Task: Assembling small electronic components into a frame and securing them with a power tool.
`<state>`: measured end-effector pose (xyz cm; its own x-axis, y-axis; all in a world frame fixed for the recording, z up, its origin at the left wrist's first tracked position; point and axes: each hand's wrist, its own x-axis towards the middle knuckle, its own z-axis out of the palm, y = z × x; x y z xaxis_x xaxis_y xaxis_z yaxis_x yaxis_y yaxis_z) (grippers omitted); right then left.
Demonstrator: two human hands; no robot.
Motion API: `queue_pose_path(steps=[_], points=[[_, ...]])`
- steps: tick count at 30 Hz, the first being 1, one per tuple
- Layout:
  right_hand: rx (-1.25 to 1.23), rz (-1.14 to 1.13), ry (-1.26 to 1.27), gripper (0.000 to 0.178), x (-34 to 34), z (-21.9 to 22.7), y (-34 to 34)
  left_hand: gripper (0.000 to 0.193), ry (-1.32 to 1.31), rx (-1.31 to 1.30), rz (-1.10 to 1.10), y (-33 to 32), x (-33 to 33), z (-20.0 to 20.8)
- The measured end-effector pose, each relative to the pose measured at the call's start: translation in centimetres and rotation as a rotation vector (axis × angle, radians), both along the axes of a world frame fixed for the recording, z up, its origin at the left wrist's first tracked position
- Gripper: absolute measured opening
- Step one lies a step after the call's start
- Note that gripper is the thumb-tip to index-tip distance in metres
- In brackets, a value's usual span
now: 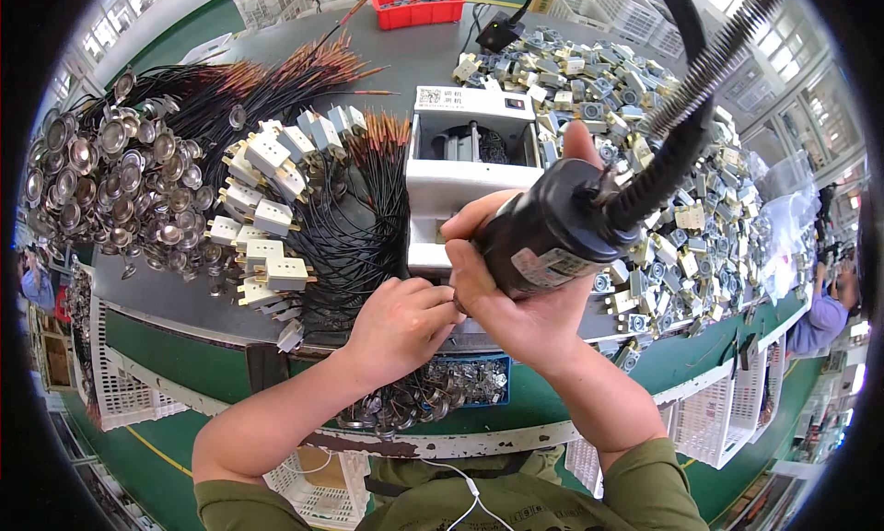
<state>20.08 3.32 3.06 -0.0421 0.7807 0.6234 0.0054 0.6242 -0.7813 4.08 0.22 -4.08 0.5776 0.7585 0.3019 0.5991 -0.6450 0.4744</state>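
My right hand [534, 319] is wrapped round a black electric screwdriver [543, 227], which is tilted and hangs from a coiled metal spring with a cable. Its tip is hidden behind my fingers. Close beside it, my left hand [396, 328] is closed, with the fingertips pinched at the front edge of a white-and-grey bench fixture [474, 174]; whatever they hold is hidden. Left of the fixture lie several white plug-like blocks [273, 216] on black wires [354, 227] with copper-coloured ends.
Round metal discs [115, 172] on wires heap up at the left. Many grey and white connector housings [681, 218] cover the right side. A red bin [419, 6] stands at the back. Below the bench edge sits a blue tray [502, 381] of small parts. Another person's arm [824, 315] shows far right.
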Motion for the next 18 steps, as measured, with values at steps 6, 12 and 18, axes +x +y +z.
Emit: queue_pose_path(steps=[6, 12, 18], points=[[-0.023, 0.162, -0.084, 0.104, 0.8, -0.2, 0.9, 0.012, -0.014, -0.02, 0.01, 0.0, 0.1, -0.1], [0.038, 0.095, -0.208, 0.104, 1.1, -0.5, 0.7, 0.018, 0.013, -0.232, 0.139, 0.3, 0.5, -0.3], [0.046, 0.167, -0.113, 0.105, 0.3, -0.7, 0.5, 0.017, 0.05, -0.222, 0.023, 1.3, 0.3, 0.1]])
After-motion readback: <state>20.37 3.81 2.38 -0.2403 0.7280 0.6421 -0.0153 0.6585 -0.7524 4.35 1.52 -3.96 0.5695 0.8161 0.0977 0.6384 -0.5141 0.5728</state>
